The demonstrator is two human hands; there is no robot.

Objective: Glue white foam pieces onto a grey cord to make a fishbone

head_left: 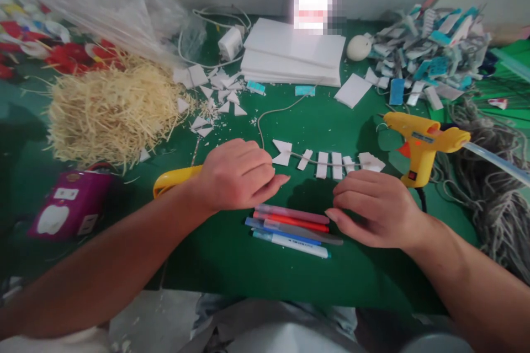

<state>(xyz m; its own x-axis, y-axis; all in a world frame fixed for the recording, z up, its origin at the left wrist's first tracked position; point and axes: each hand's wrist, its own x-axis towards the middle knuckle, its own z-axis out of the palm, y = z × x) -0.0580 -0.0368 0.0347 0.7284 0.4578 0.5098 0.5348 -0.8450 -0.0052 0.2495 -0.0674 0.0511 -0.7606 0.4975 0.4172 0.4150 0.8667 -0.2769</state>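
A grey cord (295,155) runs through a row of white foam pieces (322,165), shaped like a fish skeleton with a forked tail piece and a pointed end piece. My left hand (238,174) hovers by the tail end, fingers curled palm-down, thumb pointing right. At the pointed end is my right hand (375,207), its fingers curled too, partly in front of that piece. Both palms are hidden, so I cannot see whether anything is in them. Between the hands, nearer me, lie several marker pens (290,238). Beside my left wrist sits a yellow-handled tool (176,176), partly covered.
A yellow glue gun (422,140) stands at right, beside grey yarn (488,193). Foam scraps (439,49), a white ball (358,48) and white sheets (290,55) lie at the back. Straw (110,110) and a purple box (70,204) occupy the left.
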